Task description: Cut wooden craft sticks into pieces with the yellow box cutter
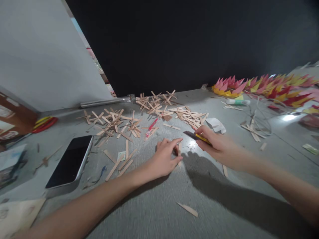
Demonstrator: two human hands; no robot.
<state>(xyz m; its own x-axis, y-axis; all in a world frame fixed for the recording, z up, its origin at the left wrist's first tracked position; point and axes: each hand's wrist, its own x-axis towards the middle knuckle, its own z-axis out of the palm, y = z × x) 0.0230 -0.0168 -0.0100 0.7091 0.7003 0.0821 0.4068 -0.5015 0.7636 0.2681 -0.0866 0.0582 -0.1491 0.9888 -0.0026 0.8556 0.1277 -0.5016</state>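
Observation:
My left hand (165,157) rests on the grey surface, thumb and fingers closed round a short wooden stick (179,153) standing lengthwise away from me. To its right, my right hand (215,141) is closed on a yellow box cutter (203,138), its dark blade pointing left, a little above the surface and apart from the stick. A cut, pointed piece of stick (188,209) lies nearer to me. Beyond the hands is a pile of loose sticks (191,116), with a red and white tube (151,127) left of it.
Crossed sticks (113,121) lie at the back left, near a metal tube (106,102). A phone (71,161) is at the left. Pink and yellow paper flowers (229,87), a glue stick (238,102) and a cable (267,124) are at the right. A black panel (189,43) stands behind.

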